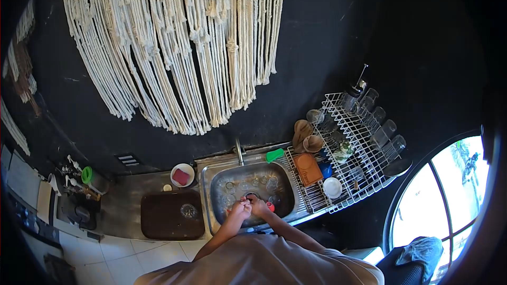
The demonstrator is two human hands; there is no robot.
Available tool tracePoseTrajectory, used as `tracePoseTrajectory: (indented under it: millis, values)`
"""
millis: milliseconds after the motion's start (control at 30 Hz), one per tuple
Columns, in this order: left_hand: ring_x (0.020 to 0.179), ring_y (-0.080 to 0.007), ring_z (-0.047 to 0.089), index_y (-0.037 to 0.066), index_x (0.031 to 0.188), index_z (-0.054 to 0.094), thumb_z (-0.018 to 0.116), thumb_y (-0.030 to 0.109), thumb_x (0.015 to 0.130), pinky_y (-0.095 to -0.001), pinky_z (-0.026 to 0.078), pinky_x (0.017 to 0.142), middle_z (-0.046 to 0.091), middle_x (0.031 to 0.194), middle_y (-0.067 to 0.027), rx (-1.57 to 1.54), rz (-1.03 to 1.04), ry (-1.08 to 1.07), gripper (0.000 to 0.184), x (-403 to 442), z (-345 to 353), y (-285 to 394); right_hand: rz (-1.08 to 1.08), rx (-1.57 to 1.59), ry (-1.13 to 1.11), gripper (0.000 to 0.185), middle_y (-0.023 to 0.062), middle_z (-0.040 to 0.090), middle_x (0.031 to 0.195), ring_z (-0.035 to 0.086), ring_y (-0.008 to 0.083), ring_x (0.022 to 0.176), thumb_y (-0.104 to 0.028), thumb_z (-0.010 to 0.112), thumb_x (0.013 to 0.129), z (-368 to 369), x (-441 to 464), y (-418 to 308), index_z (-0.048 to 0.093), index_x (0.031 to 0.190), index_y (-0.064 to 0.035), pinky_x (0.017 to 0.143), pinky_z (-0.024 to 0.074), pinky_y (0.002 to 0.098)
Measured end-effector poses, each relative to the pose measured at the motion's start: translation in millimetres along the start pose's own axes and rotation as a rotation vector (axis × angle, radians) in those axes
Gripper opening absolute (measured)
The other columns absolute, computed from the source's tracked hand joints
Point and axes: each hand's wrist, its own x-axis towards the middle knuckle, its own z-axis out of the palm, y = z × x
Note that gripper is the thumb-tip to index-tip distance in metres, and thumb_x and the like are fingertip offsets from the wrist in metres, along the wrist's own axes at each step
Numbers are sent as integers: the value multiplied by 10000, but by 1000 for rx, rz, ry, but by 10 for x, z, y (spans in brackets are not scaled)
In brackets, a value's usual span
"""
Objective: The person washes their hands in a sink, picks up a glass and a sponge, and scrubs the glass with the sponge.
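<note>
Both hands are together over the metal sink (212, 179), low in its basin. My left hand (241, 209) is closed, its fingers bunched against the other hand. My right hand (257, 207) curls in beside it, also closed. Something small with a dark rim shows at the fingertips, too hidden to name. A red object (270, 206) lies right beside my right hand. Several clear glasses (272, 182) sit in the basin around and beyond the hands. The faucet (239, 153) stands at the back of the sink.
Left of the sink are a brown tray (153, 216) with a clear glass item (188, 210) and a white bowl (188, 168) holding a pink sponge (181, 177). A green object (274, 155) lies on the back rim. A white dish rack (364, 153) with glassware stands right.
</note>
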Motion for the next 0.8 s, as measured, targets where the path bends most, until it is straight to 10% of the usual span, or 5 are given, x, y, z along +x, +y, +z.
tracePoseTrajectory:
  millis: [133, 333, 467, 567, 800]
  values:
    - [493, -53, 540, 78, 842, 606, 441, 20, 929, -192, 414, 453, 608, 733, -6, -149, 2, 12, 195, 15, -1011, -311, 450, -187, -169, 646, 274, 644, 1081, 670, 440, 910, -506, 535, 911, -441, -48, -216, 423, 1309, -10, 770, 542, 516]
    - [658, -163, 594, 94, 1123, 568, 501, 123, 972, -341, 571, 659, 631, 883, -79, 285, 350, 51, 167, -125, 1114, -1002, 129, -206, -93, 635, 299, 668, 940, 669, 449, 891, -499, 539, 910, -723, -49, 556, 409, 1274, 4, 775, 541, 510]
    - [889, -273, 632, 74, 1248, 500, 591, 327, 960, -400, 506, 825, 631, 1007, -161, 1691, 704, 233, 394, -172, 1121, -1218, 87, 357, 8, 381, 158, 669, 763, 674, 267, 653, -398, 592, 916, -1213, -300, 569, 563, 1089, -60, 569, 513, 394]
    - [962, -304, 629, 49, 1208, 514, 600, 371, 949, -392, 486, 849, 629, 1046, -181, 1774, 932, 349, 422, -266, 1234, -1364, 545, 1517, -515, 380, -33, 339, 552, 301, 73, 437, -388, 456, 1014, -1389, -347, 481, 535, 1232, -87, 430, 262, 226]
    - [1065, -337, 601, 34, 1222, 532, 536, 417, 958, -393, 473, 908, 604, 1150, -188, 1669, 982, 439, 466, -148, 1328, -1417, 699, 2220, -870, 471, -32, 431, 573, 356, 64, 451, -479, 476, 988, -1734, -259, 37, 541, 1189, -58, 405, 301, 209]
